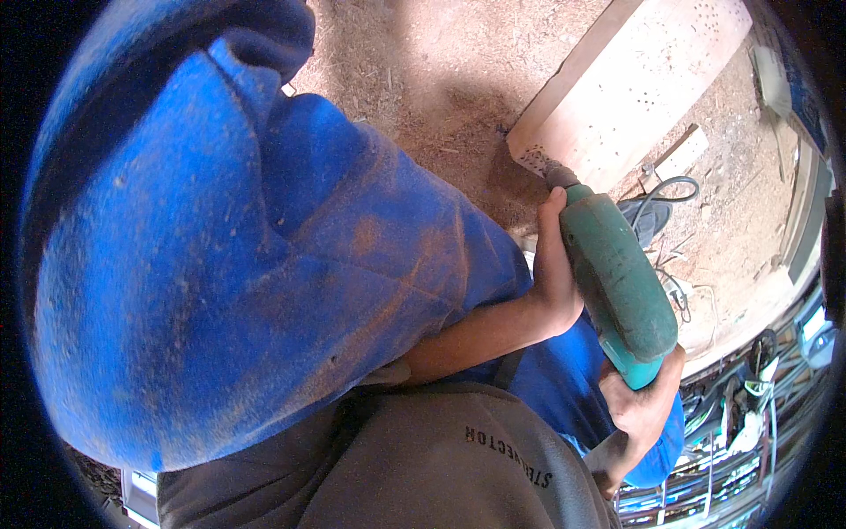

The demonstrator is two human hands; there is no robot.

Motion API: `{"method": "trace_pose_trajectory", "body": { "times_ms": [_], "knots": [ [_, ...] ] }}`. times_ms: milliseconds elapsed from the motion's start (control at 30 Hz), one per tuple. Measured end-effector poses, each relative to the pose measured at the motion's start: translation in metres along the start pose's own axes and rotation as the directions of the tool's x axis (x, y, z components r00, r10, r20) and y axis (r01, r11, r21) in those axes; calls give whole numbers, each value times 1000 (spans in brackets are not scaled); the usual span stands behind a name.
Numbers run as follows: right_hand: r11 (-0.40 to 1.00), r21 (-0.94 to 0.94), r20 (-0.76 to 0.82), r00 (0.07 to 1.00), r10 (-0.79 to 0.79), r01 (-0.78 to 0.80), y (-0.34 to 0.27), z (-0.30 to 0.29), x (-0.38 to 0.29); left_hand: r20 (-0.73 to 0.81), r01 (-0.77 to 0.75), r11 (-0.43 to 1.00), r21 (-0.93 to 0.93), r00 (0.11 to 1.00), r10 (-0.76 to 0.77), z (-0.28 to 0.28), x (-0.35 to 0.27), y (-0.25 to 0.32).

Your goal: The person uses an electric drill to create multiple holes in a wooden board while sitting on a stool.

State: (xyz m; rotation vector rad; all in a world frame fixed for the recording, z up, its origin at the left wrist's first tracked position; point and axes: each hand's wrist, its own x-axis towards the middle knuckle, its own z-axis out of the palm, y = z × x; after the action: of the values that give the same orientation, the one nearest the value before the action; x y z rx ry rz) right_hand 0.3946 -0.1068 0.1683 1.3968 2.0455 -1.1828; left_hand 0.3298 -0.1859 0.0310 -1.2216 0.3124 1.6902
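A green power drill (618, 278) points up and left, its rear end towards my body. My left hand (558, 264) is closed around the front of its body, just behind the dark chuck (562, 176). At the rear, my right hand (638, 397) grips the handle, which is mostly hidden beneath the motor housing. The chuck is close to the near end of a thick pale wooden beam (608, 106), where many small holes cluster. More groups of holes show on the beam's broad face. The bit is barely visible, and its depth cannot be told.
Sawdust and chips cover the ground (423, 99). A black cable (667, 182) loops beside a small wood offcut (684, 152), with more cords (681, 297) nearby. My blue trouser leg (264, 264) fills the left side. Slatted or stacked material (707, 476) lies lower right.
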Motion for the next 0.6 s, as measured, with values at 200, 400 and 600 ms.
{"method": "trace_pose_trajectory", "body": {
  "times_ms": [200,400,600],
  "knots": [
    [1000,16,-9,1000,21,-21,-2,1,1,-29,-16,1000,19,999,17,0,0,-1],
    [998,-29,121,991,52,-49,-1,-9,-3,-14,-11,1000,-9,1000,11,-1,2,-1],
    [998,-66,-8,1000,8,-8,-9,0,1,-9,22,1000,15,1000,-21,-2,2,0]
  ]
}}
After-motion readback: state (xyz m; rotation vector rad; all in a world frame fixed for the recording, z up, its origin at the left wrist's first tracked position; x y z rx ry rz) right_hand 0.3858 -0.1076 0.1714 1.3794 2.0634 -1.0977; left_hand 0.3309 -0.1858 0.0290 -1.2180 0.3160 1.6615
